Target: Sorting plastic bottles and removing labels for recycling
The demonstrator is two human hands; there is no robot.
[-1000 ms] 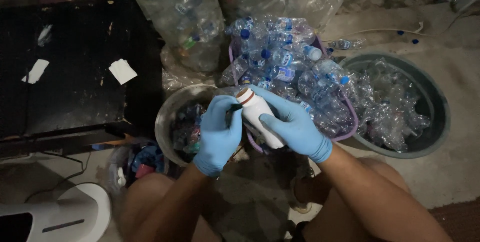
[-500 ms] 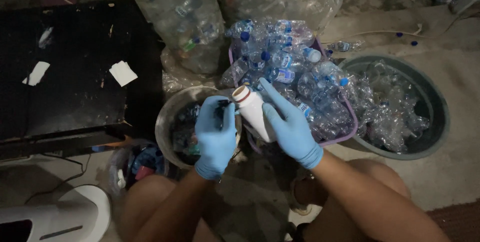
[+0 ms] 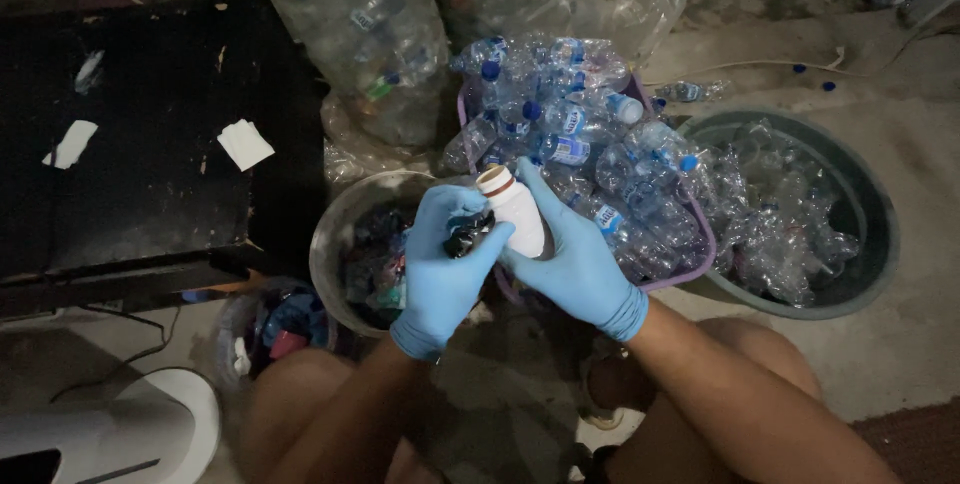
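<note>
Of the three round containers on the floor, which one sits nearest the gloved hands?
The grey metal bowl of dark scraps, directly under the left hand. The purple basket of clear bottles lies behind it, and the dark tub farther right.

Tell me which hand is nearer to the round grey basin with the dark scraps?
Left. The left hand hovers over the grey basin rim; the right hand, holding the white bottle, is further right.

So you had the bottle (image 3: 516, 219) held between both hands, left hand (image 3: 445, 269) beside the right hand (image 3: 575, 264), right over the metal bowl (image 3: 335, 244). The basket of bottles (image 3: 690, 219) sat just behind, the round tub (image 3: 870, 214) to its right, and the bags (image 3: 370, 34) stood farther back.
</note>
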